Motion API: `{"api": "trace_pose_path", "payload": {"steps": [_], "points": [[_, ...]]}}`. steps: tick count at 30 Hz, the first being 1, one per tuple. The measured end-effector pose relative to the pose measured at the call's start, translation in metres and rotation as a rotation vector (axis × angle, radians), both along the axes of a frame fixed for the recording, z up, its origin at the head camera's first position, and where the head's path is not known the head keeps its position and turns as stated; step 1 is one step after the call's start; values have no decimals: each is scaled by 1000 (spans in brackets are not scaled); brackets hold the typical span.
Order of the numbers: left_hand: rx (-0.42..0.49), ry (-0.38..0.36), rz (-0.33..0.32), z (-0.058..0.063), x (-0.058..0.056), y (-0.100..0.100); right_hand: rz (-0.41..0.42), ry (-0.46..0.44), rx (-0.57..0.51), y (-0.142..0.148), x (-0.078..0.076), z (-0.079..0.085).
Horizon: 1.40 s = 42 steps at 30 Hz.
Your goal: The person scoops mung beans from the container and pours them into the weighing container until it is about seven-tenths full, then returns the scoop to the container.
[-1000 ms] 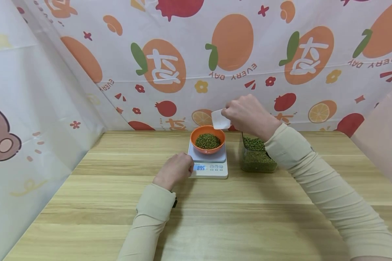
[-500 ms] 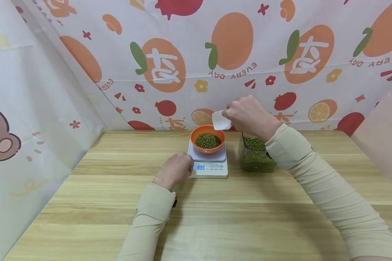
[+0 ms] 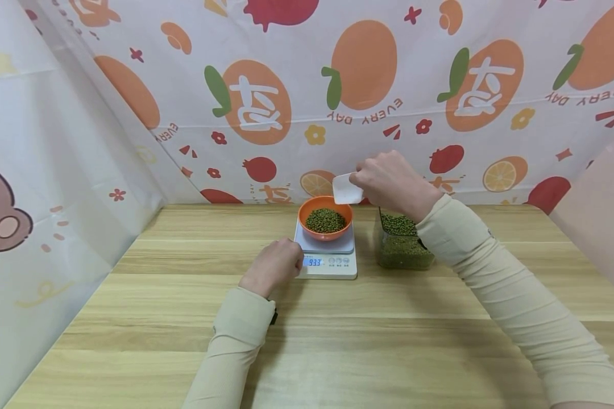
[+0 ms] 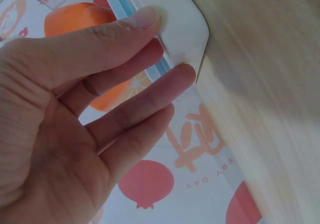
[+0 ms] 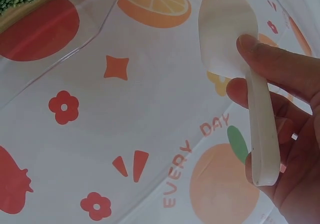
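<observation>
A white kitchen scale [image 3: 307,274] with a lit display reading about 93.3 carries an orange bowl [image 3: 325,236] part-filled with green mung beans [image 3: 325,220]. At the scale's front left corner my left hand [image 3: 276,264] pinches its edge; in the left wrist view the thumb [image 4: 145,19] lies against the white casing. My right hand [image 3: 389,179] grips a white scoop [image 3: 347,188] by its handle, tipped over the bowl's right rim. The right wrist view shows the handle [image 5: 263,134] held between thumb and fingers. The scoop's inside is hidden from the head view.
Right of the scale stands a clear container [image 3: 406,258] of mung beans, partly covered by the right forearm. The wooden table [image 3: 363,346] meets a fruit-printed curtain [image 3: 297,51] close behind the bowl, and another curtain [image 3: 82,170] hangs at the left.
The scale's reading has climbed from 89.5 through about 89.9 to about 93.3. The right hand and scoop have shifted only very slightly; the left hand stays in place.
</observation>
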<state>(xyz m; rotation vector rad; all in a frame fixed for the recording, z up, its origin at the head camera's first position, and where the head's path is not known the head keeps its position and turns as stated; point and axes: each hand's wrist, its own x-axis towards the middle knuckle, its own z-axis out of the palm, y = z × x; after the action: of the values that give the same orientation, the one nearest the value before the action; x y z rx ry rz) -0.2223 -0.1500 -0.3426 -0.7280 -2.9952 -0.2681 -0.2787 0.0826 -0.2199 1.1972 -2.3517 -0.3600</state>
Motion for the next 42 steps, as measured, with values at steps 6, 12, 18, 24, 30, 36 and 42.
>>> {"api": "trace_pose_path", "payload": {"steps": [6, 12, 18, 24, 30, 36, 42], "points": [[9, -15, 7, 0, 0, 0, 6, -30, -44, 3, 0, 1], [11, -10, -1, -1, 0, 0, 0, -47, -114, 11, -1, 5], [17, -7, -4, -1, 1, 0, -22, -47, -135, 18, -1, 7], [11, -5, -1, -1, 1, 0, -26, -79, -158, 24, -2, 4], [8, -9, 3, -1, 1, 0, -67, -137, -169, 33, -3, 3], [10, -23, 8, 0, 1, 0, -87, -152, -218, 43, -4, 3], [13, -30, 9, 0, 2, 1, -81, -163, -232, 50, -5, 4]]}}
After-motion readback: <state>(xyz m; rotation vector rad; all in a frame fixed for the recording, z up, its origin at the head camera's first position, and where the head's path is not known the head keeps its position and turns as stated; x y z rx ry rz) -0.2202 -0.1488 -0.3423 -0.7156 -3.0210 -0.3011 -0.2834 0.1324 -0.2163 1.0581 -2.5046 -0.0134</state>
